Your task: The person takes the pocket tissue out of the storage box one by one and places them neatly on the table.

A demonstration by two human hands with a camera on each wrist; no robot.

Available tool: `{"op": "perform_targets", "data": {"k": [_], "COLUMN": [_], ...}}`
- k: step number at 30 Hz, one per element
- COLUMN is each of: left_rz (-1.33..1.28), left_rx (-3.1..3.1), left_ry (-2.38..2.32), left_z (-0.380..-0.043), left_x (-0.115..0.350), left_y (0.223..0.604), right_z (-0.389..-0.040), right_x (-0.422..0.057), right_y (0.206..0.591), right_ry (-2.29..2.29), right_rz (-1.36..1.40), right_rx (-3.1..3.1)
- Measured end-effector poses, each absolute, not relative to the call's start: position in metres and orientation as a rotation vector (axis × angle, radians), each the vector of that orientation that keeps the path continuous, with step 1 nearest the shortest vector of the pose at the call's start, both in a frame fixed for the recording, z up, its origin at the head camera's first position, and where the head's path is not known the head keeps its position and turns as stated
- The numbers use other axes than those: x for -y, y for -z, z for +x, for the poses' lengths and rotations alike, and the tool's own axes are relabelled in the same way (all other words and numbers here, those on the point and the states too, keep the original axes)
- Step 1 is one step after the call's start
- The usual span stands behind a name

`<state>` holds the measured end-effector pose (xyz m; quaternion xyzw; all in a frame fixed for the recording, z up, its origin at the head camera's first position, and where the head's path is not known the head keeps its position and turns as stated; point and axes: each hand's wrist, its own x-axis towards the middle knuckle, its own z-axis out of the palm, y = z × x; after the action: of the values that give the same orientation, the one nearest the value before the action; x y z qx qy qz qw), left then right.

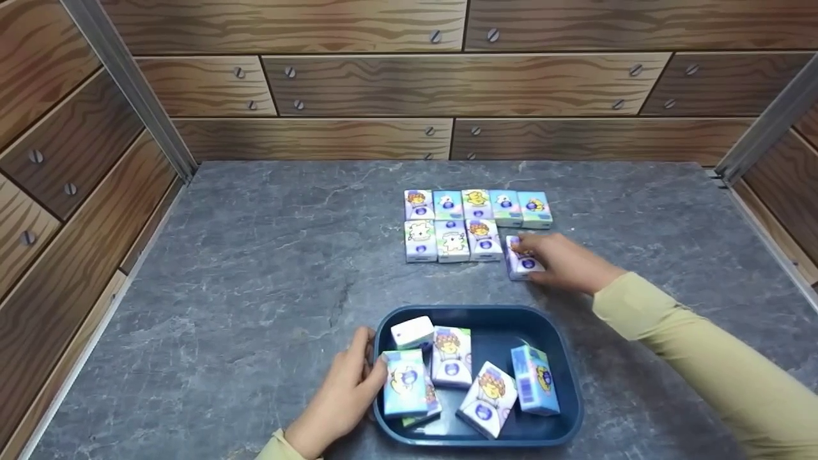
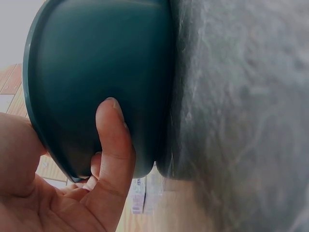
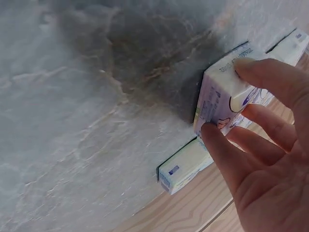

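My right hand [image 1: 565, 260] pinches a small tissue pack [image 1: 521, 260] printed with a cartoon figure, thumb on one end and fingertips on the other. This pack is low over the table, just right of a front row of three packs [image 1: 452, 241]. Behind them runs a longer row of several packs [image 1: 476, 206], set side by side. My left hand [image 1: 342, 386] grips the left wall of a dark blue tray [image 1: 575, 383], with a finger flat along its outer side in the left wrist view. Several loose packs [image 1: 452, 358] lie in the tray at different angles, some overlapping.
The grey marbled table [image 1: 255, 275] stretches out around the tray and rows. Wood-print panels [image 1: 383, 83] close it off at the back and both sides, with metal corner posts [image 1: 137, 96] between them.
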<state>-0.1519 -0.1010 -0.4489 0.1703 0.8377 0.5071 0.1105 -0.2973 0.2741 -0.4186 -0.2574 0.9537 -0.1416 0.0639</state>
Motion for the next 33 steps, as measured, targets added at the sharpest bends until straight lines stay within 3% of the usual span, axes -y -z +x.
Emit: {"op": "perform_targets", "data": {"k": [10,22,33], "left_rz": [0.506,0.527,0.499], "left_rx": [-2.430,-2.479,-2.432], "left_ry": [-1.515,-1.497,-1.537], "left_z": [-0.150,-0.152,-0.151], "left_x": [0.100,0.100,0.100], "left_y": [0.450,0.449,0.449], "right_z": [-0.308,-0.316,-0.321], "right_x": [-0.266,-0.263,-0.256], "right_y": [0.418,0.420,0.418], "right_ry": [0.386,0.426,0.361], "right_rz": [-0.639,-0.741,-0.633], "right_rx": [-2.888,-2.989,-2.986]}}
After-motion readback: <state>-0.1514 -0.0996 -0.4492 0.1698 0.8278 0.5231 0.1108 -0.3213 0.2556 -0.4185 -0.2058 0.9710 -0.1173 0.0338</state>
